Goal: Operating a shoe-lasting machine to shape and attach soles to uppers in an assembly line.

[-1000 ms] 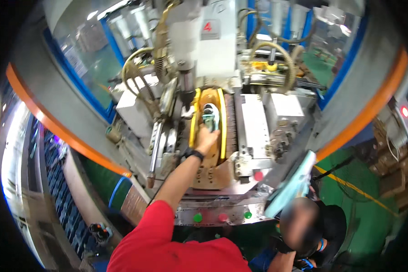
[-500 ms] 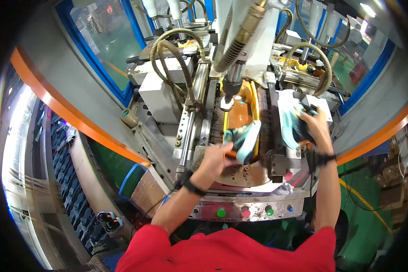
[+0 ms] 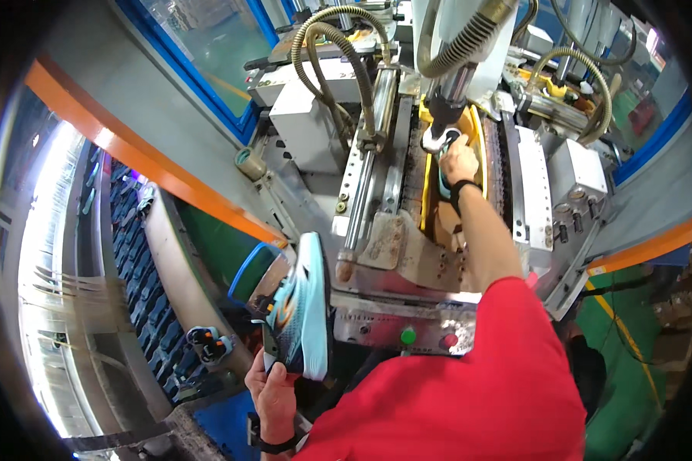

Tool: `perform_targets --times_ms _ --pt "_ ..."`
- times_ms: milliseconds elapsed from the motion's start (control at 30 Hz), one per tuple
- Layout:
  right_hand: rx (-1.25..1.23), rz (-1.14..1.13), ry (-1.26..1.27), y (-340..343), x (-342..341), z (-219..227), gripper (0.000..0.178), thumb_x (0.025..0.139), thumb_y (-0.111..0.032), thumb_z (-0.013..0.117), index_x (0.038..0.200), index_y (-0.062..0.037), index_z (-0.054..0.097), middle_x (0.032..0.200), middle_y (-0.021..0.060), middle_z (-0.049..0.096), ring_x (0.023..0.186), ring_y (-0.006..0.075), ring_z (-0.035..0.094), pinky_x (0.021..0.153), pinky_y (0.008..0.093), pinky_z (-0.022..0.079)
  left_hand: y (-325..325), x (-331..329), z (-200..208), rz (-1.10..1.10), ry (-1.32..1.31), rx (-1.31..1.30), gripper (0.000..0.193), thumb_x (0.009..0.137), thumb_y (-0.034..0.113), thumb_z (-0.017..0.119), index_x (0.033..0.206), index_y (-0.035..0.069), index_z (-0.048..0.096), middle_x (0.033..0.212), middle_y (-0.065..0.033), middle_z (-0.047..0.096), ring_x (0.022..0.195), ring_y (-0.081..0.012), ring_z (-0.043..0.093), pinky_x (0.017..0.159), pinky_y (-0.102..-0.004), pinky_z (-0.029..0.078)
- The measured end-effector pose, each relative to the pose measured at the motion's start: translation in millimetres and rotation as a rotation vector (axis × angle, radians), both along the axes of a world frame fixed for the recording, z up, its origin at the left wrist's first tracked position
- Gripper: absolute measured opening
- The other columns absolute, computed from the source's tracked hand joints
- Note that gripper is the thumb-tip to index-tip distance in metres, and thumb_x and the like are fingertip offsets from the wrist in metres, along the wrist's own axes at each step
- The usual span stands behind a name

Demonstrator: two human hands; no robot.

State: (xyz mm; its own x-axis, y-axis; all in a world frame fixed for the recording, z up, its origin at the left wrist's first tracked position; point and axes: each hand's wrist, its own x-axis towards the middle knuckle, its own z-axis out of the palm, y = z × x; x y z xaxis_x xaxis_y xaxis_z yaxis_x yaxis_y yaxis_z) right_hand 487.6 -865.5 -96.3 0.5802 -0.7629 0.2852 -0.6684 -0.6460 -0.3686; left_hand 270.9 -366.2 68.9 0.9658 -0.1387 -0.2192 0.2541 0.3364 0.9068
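Showing inside the yellow-walled tray — apparently a teal shoe, mostly hidden.

Metal machine bed: yellow-rimmed tray on it, part-hidden shoe inside. Left, pale ledge, dark shoe on it. Green floor, yellow stripe.
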Motion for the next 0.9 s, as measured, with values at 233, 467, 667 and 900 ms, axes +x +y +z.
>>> perform_targets --times_ms 233,467,667,900 --pt "-0.081 0.608 -0.686 142.2 -149.2 78.7 0.029 0.077 -0.006 0.063 0.106 -0.0026 0.059 0.094 0.021 0.063 0.076 0.0338 0.061 0.068 0.0429 0.051 14.3 -45.6 -21.3 0.166 -0.04 -0.136 0.021 0.097 0.011 0.053 0.115 0.002 0.06 0.11 -0.01 0.068 0.096 -0.0221 0.068 0.083 -0.04 0.056" --pt "0.328 0.807 -0.081 280.1 -269.6 -94.2 0.023 0.077 -0.014 0.063 0.098 -0.0044 0.06 0.104 0.0129 0.06 0.088 0.0302 0.063 0.072 0.0397 0.054 -17.6 -40.3 -15.2 -0.02 0.039 -0.162 0.026 0.098 0.02 0.054 0.118 0.005 0.06 0.117 -0.0111 0.066 0.106 -0.0245 0.064 0.089 -0.043 0.052" --pt "0.327 0.92 -0.128 283.8 -266.9 -141.4 0.022 0.08 -0.007 0.056 0.101 -0.0017 0.056 0.108 0.0146 0.056 0.094 0.0328 0.063 0.072 0.0398 0.056 -10.8 -65.2 -12.4 -0.061 0.064 -0.132 0.037 0.1 0.021 0.051 0.131 0.002 0.053 0.129 -0.0138 0.06 0.117 -0.0255 0.059 0.1 -0.0429 0.047" --pt "1.015 0.648 -0.591 262.7 -297.1 -48.1 0.035 0.09 -0.019 0.06 0.121 -0.0048 0.054 0.12 0.0139 0.059 0.095 0.0253 0.064 0.074 0.0345 0.055 -39.2 -71.6 -26.8 -0.282 0.124 -0.257 0.035 0.099 0.02 0.053 0.128 0.001 0.056 0.127 -0.0136 0.062 0.115 -0.0251 0.06 0.1 -0.042 0.045"
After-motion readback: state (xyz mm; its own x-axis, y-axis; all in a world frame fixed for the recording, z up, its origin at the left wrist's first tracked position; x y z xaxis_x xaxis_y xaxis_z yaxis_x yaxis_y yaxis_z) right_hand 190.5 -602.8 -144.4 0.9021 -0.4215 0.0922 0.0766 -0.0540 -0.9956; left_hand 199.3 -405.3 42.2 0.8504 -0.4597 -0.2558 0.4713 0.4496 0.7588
